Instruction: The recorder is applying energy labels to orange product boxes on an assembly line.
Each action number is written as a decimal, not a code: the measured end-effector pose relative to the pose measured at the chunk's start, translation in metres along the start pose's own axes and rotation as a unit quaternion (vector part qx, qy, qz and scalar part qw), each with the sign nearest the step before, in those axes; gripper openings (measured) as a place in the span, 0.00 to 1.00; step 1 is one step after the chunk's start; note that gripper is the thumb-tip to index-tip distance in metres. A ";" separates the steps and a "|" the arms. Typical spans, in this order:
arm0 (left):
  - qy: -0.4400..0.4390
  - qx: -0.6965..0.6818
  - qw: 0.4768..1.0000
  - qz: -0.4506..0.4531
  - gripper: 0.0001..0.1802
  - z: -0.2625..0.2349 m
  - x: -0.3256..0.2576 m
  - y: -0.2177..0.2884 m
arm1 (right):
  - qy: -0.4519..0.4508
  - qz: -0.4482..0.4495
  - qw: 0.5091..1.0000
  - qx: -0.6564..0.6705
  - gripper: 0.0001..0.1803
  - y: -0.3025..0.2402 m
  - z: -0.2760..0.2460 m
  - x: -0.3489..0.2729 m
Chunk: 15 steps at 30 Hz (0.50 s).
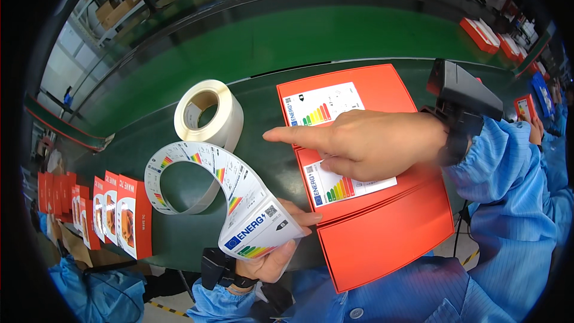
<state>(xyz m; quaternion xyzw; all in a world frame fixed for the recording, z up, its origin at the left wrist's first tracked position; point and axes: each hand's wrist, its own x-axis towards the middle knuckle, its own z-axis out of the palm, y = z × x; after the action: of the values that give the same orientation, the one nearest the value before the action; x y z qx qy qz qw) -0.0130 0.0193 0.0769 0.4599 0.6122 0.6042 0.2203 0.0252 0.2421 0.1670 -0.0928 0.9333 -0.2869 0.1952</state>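
My left hand (276, 260) pinches the loose end of a strip of energy labels (248, 227) at the lower middle. From there the strip loops up to a white label roll (234, 121) standing on the table. Over the red boxes reaches my right hand (371, 143), its index finger stretched out to the left and its thumb lower; the other fingers are mostly hidden. One energy label (344, 97) lies on the far red box (382, 84), and another (341, 190) on the middle red box (412, 182). The nearest red box (388, 239) shows a plain face.
At the left stand several red-and-white printed boxes (134, 215) in a row. A green conveyor belt (287, 30) runs behind the table (263, 185). More red boxes (480, 34) lie at the far right, near other people in blue sleeves. Cartons (119, 11) fill shelves at the back left.
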 end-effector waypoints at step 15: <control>0.025 -0.043 0.999 -0.011 0.13 0.000 -0.008 -0.001 | 0.359 -0.005 0.838 -0.411 0.21 0.046 0.034 -0.033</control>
<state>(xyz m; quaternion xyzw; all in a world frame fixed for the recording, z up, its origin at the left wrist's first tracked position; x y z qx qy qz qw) -0.0091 0.0126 0.0739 0.4278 0.5959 0.6390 0.2314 0.0668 0.2720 0.1251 -0.0595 0.9696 0.1088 -0.2107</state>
